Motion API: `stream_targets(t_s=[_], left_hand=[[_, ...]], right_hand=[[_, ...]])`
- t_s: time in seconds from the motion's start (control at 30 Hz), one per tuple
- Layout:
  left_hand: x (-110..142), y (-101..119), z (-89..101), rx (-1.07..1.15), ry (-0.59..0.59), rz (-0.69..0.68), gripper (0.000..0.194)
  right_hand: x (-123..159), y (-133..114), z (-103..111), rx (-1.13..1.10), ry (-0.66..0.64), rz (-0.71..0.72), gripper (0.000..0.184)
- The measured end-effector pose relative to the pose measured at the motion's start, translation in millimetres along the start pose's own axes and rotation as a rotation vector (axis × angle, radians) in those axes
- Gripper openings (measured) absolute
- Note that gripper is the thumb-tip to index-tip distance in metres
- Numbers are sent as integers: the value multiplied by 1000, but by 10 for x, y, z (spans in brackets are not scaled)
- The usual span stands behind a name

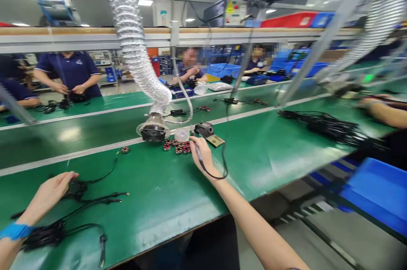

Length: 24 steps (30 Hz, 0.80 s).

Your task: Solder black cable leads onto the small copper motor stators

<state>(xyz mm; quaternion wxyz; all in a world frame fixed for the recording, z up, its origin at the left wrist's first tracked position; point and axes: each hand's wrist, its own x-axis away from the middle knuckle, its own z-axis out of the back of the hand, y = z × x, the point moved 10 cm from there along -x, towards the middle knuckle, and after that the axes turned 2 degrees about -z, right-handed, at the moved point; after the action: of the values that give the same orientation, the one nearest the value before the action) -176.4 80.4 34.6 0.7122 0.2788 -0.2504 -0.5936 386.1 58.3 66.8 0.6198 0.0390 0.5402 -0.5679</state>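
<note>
My right hand point(202, 155) is closed round a soldering iron point(199, 154), its black cord looping down beside the wrist. Its tip end lies near a clear round spool point(182, 135) and a cluster of small round red and copper-coloured parts point(178, 148). Just behind stands a dark iron holder point(204, 129) with a yellowish sponge tray point(216, 140). At the left, my left hand point(52, 193) has its fingers closed on a coiled black cable point(76, 189). One thin lead runs from this coil toward a single round part point(125, 149).
More black cables point(47, 236) lie before my left wrist. A silver fume duct point(154, 126) hangs over the green bench point(159, 206). Cable bundles point(321, 123) lie at the right, near a co-worker's arm point(384, 111). A blue bin point(378, 193) stands below. Other people work across the bench.
</note>
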Motion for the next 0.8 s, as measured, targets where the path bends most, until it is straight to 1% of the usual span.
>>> stream_targets(t_s=[0.03, 0.07, 0.13, 0.17, 0.2, 0.27, 0.33, 0.4, 0.47, 0.57, 0.6, 0.67, 0.73, 0.8], left_hand=[[59, 76, 71, -102, 60, -46, 38], [105, 155, 81, -181, 66, -100, 38], [143, 244, 50, -293, 26, -175, 38], [137, 245, 44, -332, 9, -190, 37], [121, 227, 38, -364, -9, -199, 36], [75, 165, 20, -427, -47, -214, 38], [17, 91, -22, -494, -86, -234, 46], [-61, 22, -87, -562, -120, -261, 52], [-150, -25, -169, -627, -155, -301, 50], [-266, -58, -249, -692, -204, -354, 40], [-299, -63, -244, -715, -208, -364, 36], [-360, -67, -174, -783, -185, -364, 31], [-406, -43, -49, -870, -124, -344, 31], [-416, 34, 86, -927, -36, -304, 36]], right_hand=[[17, 28, -25, 22, 14, 0, 30], [40, 60, -90, 38, -11, 1, 30], [112, 83, -335, 33, -182, 35, 29], [140, 92, -374, 40, -191, 41, 28], [168, 81, -399, 38, -197, 51, 28], [211, 27, -375, 43, -168, 51, 27], [253, -70, -341, 48, -146, 46, 27], [290, -155, -356, 22, -145, 37, 27], [312, -176, -428, -2, -157, 12, 29], [310, -128, -538, 14, -134, -25, 35], [305, -107, -576, 37, -129, -33, 38], [295, -67, -655, 90, -137, -48, 42], [291, -37, -729, 134, -157, -53, 45], [289, -20, -786, 152, -173, -39, 45]])
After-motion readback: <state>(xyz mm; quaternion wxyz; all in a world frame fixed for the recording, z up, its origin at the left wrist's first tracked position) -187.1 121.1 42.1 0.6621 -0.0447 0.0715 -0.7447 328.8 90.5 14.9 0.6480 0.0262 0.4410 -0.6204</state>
